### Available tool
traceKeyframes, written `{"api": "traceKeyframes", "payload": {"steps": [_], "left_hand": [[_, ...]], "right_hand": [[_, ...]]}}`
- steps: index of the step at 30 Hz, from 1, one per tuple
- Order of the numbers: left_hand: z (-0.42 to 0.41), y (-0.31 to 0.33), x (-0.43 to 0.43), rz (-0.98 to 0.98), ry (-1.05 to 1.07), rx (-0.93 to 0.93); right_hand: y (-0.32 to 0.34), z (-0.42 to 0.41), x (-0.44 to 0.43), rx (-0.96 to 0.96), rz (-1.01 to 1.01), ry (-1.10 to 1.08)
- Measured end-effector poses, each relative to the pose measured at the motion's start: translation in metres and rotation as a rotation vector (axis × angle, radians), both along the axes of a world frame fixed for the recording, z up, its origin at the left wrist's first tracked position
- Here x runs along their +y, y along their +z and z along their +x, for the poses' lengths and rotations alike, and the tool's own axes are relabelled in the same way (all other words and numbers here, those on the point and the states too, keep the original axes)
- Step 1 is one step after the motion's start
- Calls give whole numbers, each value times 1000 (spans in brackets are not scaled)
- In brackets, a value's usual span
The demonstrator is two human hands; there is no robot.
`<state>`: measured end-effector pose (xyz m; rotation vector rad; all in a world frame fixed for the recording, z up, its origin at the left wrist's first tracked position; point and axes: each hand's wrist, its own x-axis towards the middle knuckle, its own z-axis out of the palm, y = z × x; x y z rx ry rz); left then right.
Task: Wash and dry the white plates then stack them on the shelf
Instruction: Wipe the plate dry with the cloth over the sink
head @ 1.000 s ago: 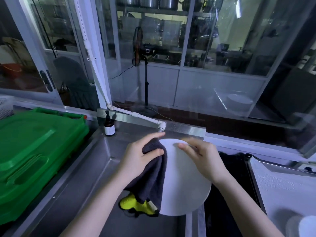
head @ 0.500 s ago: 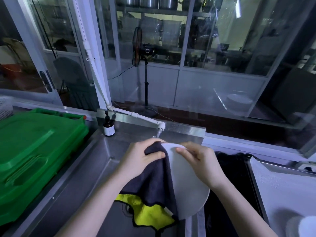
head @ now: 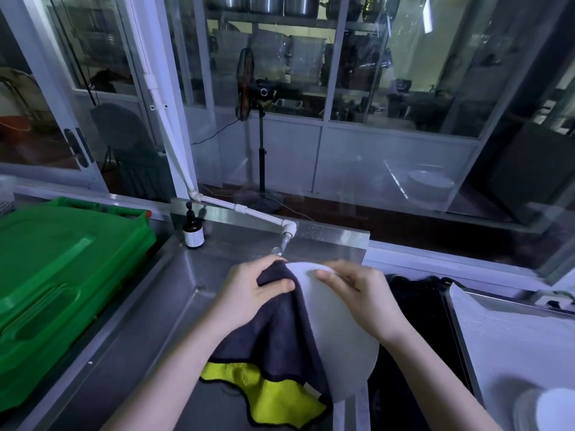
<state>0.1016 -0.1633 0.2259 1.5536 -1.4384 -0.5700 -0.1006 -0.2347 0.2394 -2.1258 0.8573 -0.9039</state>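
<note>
Head view: white plate held on edge over the steel sink, just below the tap, probably so drips fall in the basin. Left hand has thumb and fingers curled, pinching a dark cloth over the plate's top rim; the cloth drapes down the left face with its yellow side showing at the bottom, so this looks like the drying step. Right hand pinches the top rim, thumb on the near face, the other fingers partly hidden behind, steadying the plate against the wiping. Green crate left, brown bottle at the sink's back corner, more white dishes bottom right. Versus a second ago: plate turned more edge-on to the camera, cloth no longer bunched at the rim but spread down the face, more yellow showing; both hands at the same spots on the rim
</note>
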Motion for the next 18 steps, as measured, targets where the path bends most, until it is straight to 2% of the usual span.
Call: {"api": "traceKeyframes", "payload": {"steps": [3, 5, 7, 9, 11, 12, 15, 18], "left_hand": [[-3, -12, 3, -110, 307, 254], [-17, -25, 1, -57, 578, 459], [-30, -38, -2, 61, 736, 526], [-30, -44, -5, 74, 750, 578], [-20, -41, -4, -3, 679, 652], [-14, -37, -4, -36, 643, 631], [0, -18, -6, -111, 496, 397], [6, 0, -10, -190, 269, 127]], "right_hand": [[-1, -1, 0, -296, 144, -239], [-13, 17, 13, -563, 289, -529], [-26, 38, 28, -711, 411, -735], [-35, 41, 31, -665, 434, -702], [-34, 26, 25, -570, 435, -544], [-30, 17, 20, -521, 446, -454], [-10, -6, 1, -329, 388, -213], [14, -10, -17, -73, 165, -48]]}}
